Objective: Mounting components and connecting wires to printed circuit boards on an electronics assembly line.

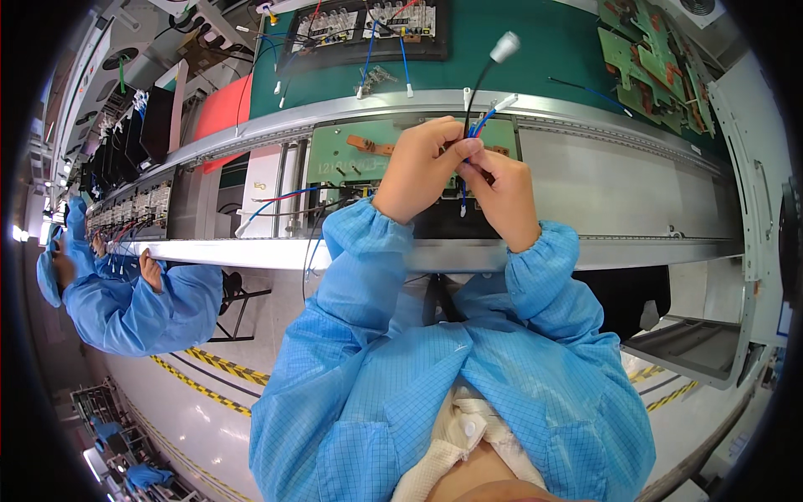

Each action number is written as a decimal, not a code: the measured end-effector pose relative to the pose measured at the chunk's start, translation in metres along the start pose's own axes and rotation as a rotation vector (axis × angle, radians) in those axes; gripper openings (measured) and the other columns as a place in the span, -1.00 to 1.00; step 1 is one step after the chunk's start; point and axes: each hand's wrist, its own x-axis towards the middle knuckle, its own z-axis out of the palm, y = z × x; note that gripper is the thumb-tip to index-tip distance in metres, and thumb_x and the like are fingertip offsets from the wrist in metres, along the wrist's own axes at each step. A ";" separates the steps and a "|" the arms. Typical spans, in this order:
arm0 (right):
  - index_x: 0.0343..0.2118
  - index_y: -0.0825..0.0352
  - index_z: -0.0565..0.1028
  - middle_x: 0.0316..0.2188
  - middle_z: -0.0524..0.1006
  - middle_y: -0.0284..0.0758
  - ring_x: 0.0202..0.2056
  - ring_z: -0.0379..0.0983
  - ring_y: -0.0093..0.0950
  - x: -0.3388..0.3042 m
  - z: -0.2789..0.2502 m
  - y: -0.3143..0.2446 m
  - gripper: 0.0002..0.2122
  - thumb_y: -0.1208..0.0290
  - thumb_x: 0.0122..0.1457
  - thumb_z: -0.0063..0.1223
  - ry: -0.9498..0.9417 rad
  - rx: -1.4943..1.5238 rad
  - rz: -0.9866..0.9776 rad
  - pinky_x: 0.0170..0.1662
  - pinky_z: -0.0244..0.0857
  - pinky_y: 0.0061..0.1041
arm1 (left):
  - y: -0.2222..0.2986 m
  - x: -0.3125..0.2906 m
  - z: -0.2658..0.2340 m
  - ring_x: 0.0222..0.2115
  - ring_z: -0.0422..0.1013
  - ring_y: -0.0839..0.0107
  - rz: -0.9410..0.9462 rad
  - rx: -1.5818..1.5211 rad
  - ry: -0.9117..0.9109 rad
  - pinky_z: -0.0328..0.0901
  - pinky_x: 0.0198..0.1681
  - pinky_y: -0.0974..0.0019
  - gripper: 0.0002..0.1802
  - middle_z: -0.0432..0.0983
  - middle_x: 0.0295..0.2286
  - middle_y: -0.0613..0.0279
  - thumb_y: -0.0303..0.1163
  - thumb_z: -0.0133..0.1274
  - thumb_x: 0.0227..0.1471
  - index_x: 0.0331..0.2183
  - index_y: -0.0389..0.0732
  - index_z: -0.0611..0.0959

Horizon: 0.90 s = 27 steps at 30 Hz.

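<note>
My left hand (425, 164) and my right hand (504, 191) meet over the line, both closed on a small bunch of wires (474, 124). Black, blue and red strands show in the bunch. White connectors cap several of its ends, and a black wire carries one (504, 48) highest up, slightly blurred. Below my fingers a blue wire end with a white tip (463, 207) hangs down. Under my hands lies a green circuit board (343, 159) in a dark carrier, with a brown part (368, 145) on it. My fingers hide part of the wires and the board.
Beyond the rail, a green mat (519, 67) bears a black tray (335, 38) of boards with wires and a pile of green boards (640, 58). Loose wires (280, 199) lie at left. A co-worker in blue (142, 305) sits farther left along the line.
</note>
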 end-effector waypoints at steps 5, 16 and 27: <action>-0.41 0.35 0.51 -0.60 0.47 -0.24 -0.60 0.41 -0.30 -0.003 -0.014 0.004 -0.88 0.42 0.04 0.08 0.003 -0.098 -0.004 -0.53 0.24 -0.43 | 0.020 0.006 0.005 -0.63 0.24 0.41 -0.035 0.055 -0.072 0.16 -0.54 0.36 -0.84 0.37 -0.65 0.15 -0.42 0.05 -0.03 -0.47 -0.35 0.55; -0.60 0.36 0.45 -0.72 0.42 -0.22 -0.67 0.35 -0.27 -0.018 -0.025 0.023 -0.77 0.29 0.02 0.09 0.201 -0.431 0.190 -0.58 0.15 -0.35 | 0.017 0.049 0.037 -0.59 0.37 0.17 -0.020 0.387 -0.367 0.21 -0.50 0.21 -0.73 0.44 -0.64 0.11 -0.22 0.07 -0.07 -0.49 -0.26 0.54; -0.65 0.29 0.48 -0.73 0.44 -0.20 -0.63 0.40 -0.18 -0.007 -0.048 0.022 -0.79 0.28 -0.01 0.02 0.083 -0.669 0.181 -0.58 0.20 -0.24 | 0.007 0.047 0.053 -0.47 0.39 0.13 0.138 0.617 -0.002 0.27 -0.41 0.17 -0.54 0.46 -0.53 0.09 -0.04 0.23 -0.27 -0.47 -0.24 0.55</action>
